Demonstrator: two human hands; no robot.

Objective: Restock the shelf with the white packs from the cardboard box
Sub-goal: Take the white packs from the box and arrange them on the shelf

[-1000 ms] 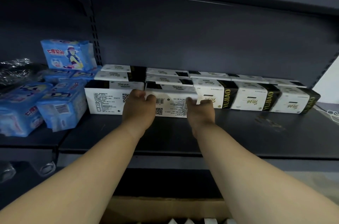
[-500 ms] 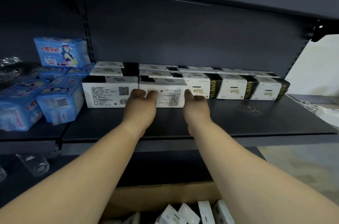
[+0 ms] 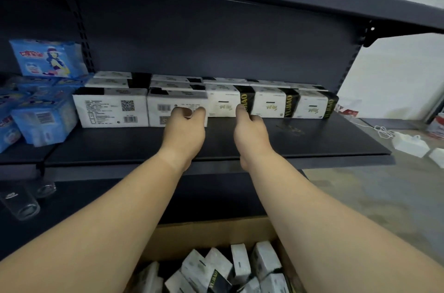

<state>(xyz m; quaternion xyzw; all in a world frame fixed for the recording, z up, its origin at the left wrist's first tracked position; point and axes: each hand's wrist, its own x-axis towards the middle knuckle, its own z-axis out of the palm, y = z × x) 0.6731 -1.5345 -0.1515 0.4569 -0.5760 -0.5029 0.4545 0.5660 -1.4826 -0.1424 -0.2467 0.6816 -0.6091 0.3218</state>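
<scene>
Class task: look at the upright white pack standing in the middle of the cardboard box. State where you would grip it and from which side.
Probably from above: the upright white pack stands on end in the cardboard box, top exposed. Pinch its two broad faces near the top.

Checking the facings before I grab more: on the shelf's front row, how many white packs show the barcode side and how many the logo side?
Barcode-side packs: 2
Logo-side packs: 3
Total: 5

– What sort of place?
– A shop: dark metal shelving (image 3: 216, 143) with slotted uprights, rows of white packs (image 3: 110, 110) facing out, blue packs (image 3: 45, 59) beside them.
– Anything else?
– A stock box (image 3: 211, 232) (open) below.
</scene>
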